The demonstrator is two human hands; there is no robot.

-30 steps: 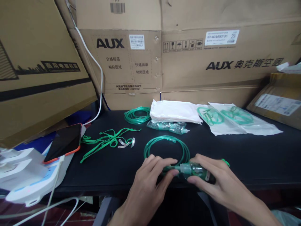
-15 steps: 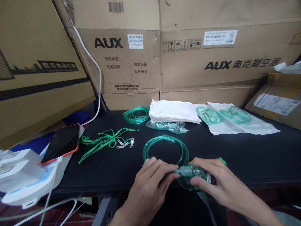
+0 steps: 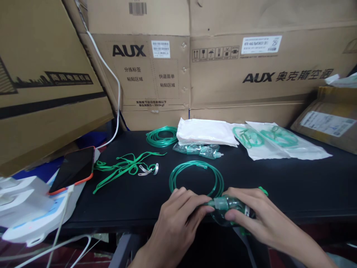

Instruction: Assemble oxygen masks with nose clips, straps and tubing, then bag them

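At the front edge of the black table (image 3: 292, 186), my right hand (image 3: 259, 217) is wrapped round a clear green oxygen mask (image 3: 227, 208). My left hand (image 3: 178, 219) pinches the end of the green tubing (image 3: 195, 173) right at the mask's white connector. The rest of the tubing lies in a coil on the table just behind my hands.
Green elastic straps (image 3: 122, 167) and small metal clips (image 3: 147, 170) lie to the left. Another tubing coil (image 3: 161, 137), loose masks (image 3: 199, 150), a white pouch (image 3: 206, 133) and bagged masks (image 3: 267, 139) sit behind. A phone (image 3: 73, 169) lies far left. Cardboard boxes (image 3: 251, 74) wall the back.
Both hands and the mask have shifted slightly toward me and down over the table edge. The coil and everything else lie as before.
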